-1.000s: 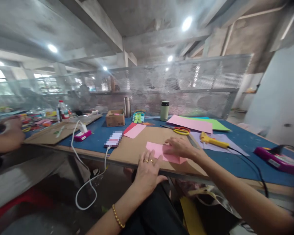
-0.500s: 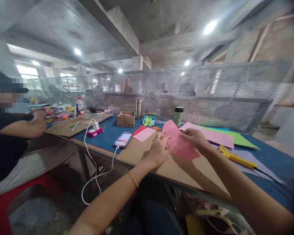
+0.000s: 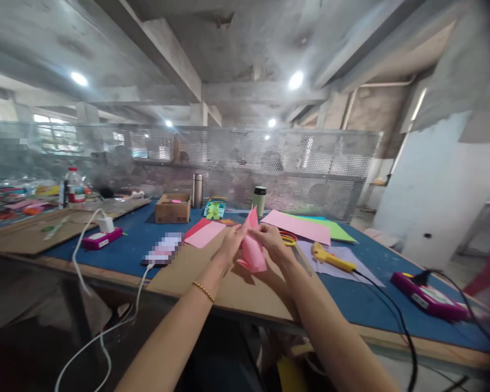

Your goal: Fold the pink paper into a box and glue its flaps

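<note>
Pink paper (image 3: 253,256), bent and creased, is located in front of you, raised over the cardboard sheet (image 3: 216,288) on the bench (image 3: 133,234). Your left hand (image 3: 231,243) and right hand (image 3: 271,241) are both closed on its upper part in a pinch; exact fingertip placement cannot be told. Treat it as light, thin and easily marked or torn: hold lightly at edges or folds, between thumb and fingertips. To the right lies a yellow glue gun (image 3: 335,259); beyond, a pale pink sheet (image 3: 298,226), then a green flask (image 3: 259,200).
</note>
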The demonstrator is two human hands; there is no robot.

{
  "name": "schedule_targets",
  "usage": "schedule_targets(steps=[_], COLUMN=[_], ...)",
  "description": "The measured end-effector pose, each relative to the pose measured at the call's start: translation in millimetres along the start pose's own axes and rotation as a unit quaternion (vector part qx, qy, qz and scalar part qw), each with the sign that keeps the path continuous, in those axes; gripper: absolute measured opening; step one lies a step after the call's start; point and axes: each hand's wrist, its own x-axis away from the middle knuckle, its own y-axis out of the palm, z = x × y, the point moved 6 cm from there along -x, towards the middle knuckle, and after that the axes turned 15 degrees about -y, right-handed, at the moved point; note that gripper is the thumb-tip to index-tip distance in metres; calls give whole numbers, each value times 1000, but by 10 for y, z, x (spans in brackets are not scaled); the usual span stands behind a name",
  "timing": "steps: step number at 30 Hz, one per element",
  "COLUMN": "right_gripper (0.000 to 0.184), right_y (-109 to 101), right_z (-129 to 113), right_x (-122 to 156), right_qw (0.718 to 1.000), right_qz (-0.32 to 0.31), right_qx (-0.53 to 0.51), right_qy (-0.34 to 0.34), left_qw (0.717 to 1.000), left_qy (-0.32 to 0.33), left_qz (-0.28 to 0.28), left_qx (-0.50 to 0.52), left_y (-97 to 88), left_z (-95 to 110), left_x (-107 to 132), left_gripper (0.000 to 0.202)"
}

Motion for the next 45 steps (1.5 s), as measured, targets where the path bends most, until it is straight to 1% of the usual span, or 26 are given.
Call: schedule_targets(steps=[2,4,7,10,12,15,18,20,22,24,28,31,34,38,43,45], right_gripper=[47,48,52,54,55,55,54,53,52,51,47,44,41,37,42,44], right_y=[78,170,282,294,254,165,46,-33,-112,-193,-347,-440,-504,-556,-592,-607], right_z=[-47,-87,-150,-206,-214,-178,-122,-83,-44,-8,61,114,174,222,199,185], right_x=[43,87,146,174,171,144,110,97,90,83,45,-6,-42,-41,-19,-13], right_qw=[1000,999,998,998,998,998,999,998,997,994,982,967,950,934,927,926], right_qz=[-12,-23,-43,-47,-46,-51,-44,-37,-28,-14,9,23,36,51,63,67], right_qx=[-10,-22,-39,-43,-34,-13,15,39,69,105,186,252,309,354,371,371], right_qy=[-3,-6,-14,-25,-26,-24,-28,-29,-28,-26,-17,-8,6,16,-3,-9], left_qw=[997,992,984,979,979,983,990,993,993,991,989,986,983,984,987,988], left_qy=[-17,-32,-52,-74,-92,-109,-100,-85,-75,-76,-77,-69,-61,-65,-87,-85], left_qz=[-56,-91,-124,-138,-129,-92,-32,18,62,90,127,154,170,165,137,131], left_qx=[41,77,115,128,126,112,93,82,70,56,27,15,12,13,10,18], left_y=[69,121,170,166,118,-11,-170,-265,-332,-369,-441,-522,-588,-615,-613,-631], left_z=[-11,-15,-9,1,-1,-17,-27,-25,-27,-39,-66,-83,-98,-124,-152,-141], left_x=[64,102,119,121,115,96,71,55,36,8,-66,-119,-159,-189,-213,-223], left_gripper=[51,51,49,43,39,29,18,16,14,11,16,26,34,34,29,31])
